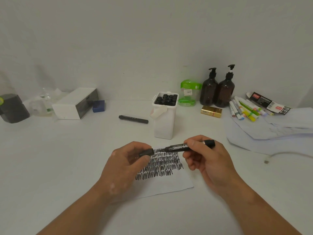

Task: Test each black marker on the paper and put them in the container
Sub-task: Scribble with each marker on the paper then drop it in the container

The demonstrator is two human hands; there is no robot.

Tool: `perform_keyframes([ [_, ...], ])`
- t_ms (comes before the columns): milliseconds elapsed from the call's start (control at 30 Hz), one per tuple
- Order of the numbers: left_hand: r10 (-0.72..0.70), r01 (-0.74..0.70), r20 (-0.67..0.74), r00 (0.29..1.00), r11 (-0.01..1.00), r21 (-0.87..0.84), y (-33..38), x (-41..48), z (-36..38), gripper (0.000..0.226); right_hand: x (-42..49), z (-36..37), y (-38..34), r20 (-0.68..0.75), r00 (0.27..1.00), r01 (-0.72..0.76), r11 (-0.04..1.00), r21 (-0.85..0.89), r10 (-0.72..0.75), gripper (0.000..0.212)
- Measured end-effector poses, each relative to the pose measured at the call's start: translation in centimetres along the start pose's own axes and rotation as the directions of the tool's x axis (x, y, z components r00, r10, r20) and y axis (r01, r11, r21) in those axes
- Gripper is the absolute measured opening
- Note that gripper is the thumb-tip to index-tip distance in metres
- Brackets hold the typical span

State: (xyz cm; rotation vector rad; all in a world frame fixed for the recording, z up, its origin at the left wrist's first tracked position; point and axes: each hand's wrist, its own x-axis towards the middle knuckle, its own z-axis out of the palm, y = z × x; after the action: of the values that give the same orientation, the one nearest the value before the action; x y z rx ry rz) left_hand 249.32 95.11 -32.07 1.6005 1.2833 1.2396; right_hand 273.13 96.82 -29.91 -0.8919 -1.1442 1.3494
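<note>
Centre frame: right hand [206, 160] pinches an uncapped black marker [179, 147] over the scribbled paper [171, 185]; left hand [128, 160] pinches its cap [146, 152] just beside the tip. Likely recapping: align cap squarely, then reach the white container [165, 126] just above.

- Bare table [59, 158] is seen left of the paper [169, 184].
- The way back is blocked by the container [164, 124], with a marker [133, 119] laid beside it.
</note>
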Motion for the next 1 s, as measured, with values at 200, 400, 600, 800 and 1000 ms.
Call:
perform_keyframes([
  [200,0.032,-0.029,0.073,0.997,0.999,-0.041,0.5,-0.6,0.9,0.018,-0.7,0.8,0.4,0.116,0.992,-0.032,0.995,-0.091,0.042,0.016],
  [400,0.076,-0.059,0.081,0.994,0.978,-0.202,0.5,-0.6,0.8,0.012,-0.7,0.7,-0.2,0.161,0.986,-0.019,0.978,-0.209,0.053,0.017],
  [600,-0.001,0.043,0.136,0.991,0.952,-0.305,0.2,-0.8,1.5,0.038,-1.4,1.8,0.4,0.182,0.98,0.149,0.915,-0.375,-0.085,0.015],
  [800,-0.022,0.049,0.074,0.997,0.921,-0.387,1.2,-1.1,2.4,0.035,-1.4,2.8,0.8,0.084,0.981,0.195,0.916,-0.349,-0.177,0.007],
  [1000,-0.026,0.045,0.052,0.998,0.909,-0.414,1.8,-1.4,2.9,0.029,-1.4,3.0,0.7,0.067,0.976,0.215,0.915,-0.342,-0.205,0.01],
])
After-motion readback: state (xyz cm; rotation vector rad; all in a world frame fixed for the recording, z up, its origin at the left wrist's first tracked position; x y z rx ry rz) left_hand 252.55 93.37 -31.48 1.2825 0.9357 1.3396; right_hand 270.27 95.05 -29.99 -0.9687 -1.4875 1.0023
